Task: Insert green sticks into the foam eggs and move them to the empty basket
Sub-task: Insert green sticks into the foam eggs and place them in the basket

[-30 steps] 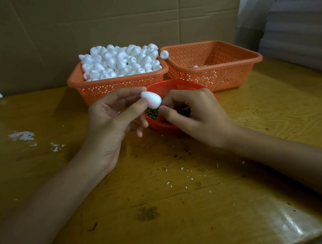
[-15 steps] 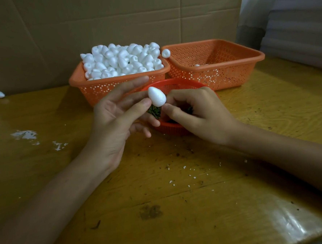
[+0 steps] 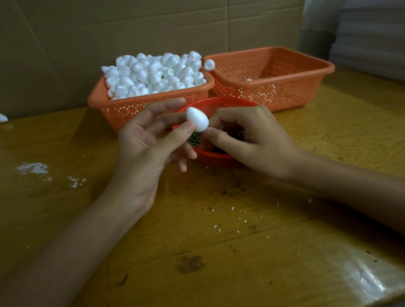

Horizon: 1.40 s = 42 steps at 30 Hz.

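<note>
Left hand (image 3: 144,152) pinches a foam egg (image 3: 197,119) above the red basket (image 3: 217,102).
The egg has turned from sideways to upright. Right hand (image 3: 250,138) curls at its lower end; I cannot tell whether it holds a stick. Insertion seems imminent.

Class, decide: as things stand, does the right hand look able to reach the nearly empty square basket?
Probably yes: the right hand lies just in front of that basket, whose open top has nothing over it.

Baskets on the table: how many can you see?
3. A full orange basket of foam eggs, back left; a nearly empty orange basket beside it, back right; a small round red basket in front of them, partly behind the right hand.
</note>
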Available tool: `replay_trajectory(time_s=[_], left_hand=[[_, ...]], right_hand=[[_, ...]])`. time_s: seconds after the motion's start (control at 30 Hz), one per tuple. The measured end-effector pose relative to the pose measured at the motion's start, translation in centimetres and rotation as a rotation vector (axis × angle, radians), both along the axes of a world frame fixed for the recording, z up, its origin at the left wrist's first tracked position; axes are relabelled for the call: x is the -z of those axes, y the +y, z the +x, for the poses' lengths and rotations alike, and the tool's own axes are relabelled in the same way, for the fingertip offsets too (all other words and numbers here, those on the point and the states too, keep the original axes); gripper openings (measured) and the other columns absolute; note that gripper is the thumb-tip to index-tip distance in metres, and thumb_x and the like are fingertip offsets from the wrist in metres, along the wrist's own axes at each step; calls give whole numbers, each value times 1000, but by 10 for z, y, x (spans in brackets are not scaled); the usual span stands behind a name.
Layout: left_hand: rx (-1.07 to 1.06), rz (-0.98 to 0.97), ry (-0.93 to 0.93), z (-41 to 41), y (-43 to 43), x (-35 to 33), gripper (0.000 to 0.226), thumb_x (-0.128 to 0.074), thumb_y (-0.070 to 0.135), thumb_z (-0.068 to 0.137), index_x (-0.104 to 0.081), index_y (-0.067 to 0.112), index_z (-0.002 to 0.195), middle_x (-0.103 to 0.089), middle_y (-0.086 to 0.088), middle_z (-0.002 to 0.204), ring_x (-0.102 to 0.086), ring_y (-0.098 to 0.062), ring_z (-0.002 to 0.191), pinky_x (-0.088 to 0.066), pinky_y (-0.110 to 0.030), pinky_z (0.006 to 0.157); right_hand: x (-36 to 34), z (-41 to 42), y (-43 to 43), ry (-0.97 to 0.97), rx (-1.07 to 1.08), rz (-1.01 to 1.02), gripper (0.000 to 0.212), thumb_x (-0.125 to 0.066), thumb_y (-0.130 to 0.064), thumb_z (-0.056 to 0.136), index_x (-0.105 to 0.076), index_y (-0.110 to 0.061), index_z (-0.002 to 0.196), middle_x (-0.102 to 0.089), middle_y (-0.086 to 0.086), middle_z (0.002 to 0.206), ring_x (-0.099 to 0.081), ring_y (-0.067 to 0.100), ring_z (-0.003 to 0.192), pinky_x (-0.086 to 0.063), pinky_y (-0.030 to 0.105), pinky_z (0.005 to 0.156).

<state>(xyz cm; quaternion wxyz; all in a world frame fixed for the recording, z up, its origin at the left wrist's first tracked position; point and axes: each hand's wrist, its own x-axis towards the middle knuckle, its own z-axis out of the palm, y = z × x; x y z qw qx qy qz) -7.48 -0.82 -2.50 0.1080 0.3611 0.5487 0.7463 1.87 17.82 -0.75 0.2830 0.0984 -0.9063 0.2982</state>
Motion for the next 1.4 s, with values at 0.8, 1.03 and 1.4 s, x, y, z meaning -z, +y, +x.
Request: replay_trajectory(time_s=[0.8, 1.03, 1.4], left_hand=[[-95, 70, -245, -5, -1, -7, 17, -57, 26, 90, -64, 17, 102, -68, -1, 80, -45, -10, 63, -28, -22, 45], [-93, 76, -263, -5, -1, -8, 19, -58, 28, 89, -65, 17, 102, -67, -1, 79, -47, -10, 63, -30, -22, 45], [-75, 72, -256, -3, -1, -7, 19, -54, 27, 92, -63, 16, 104, -67, 0, 79, -48, -11, 66, -30, -23, 47]], right_hand=[[-22, -23, 120, 75, 707, -76, 40, -48, -39, 106, -67, -6, 95, -70, 15, 83, -69, 34, 75, -59, 56, 74], [-19, -25, 126, 84, 721, -18, 45, -44, -40, 106, -68, -5, 94, -70, 17, 83, -69, 35, 75, -57, 59, 77], [-13, -29, 133, 132, 677, -26, 33, -46, -36, 108, -66, -10, 102, -69, 9, 85, -69, 18, 65, -60, 35, 56]])
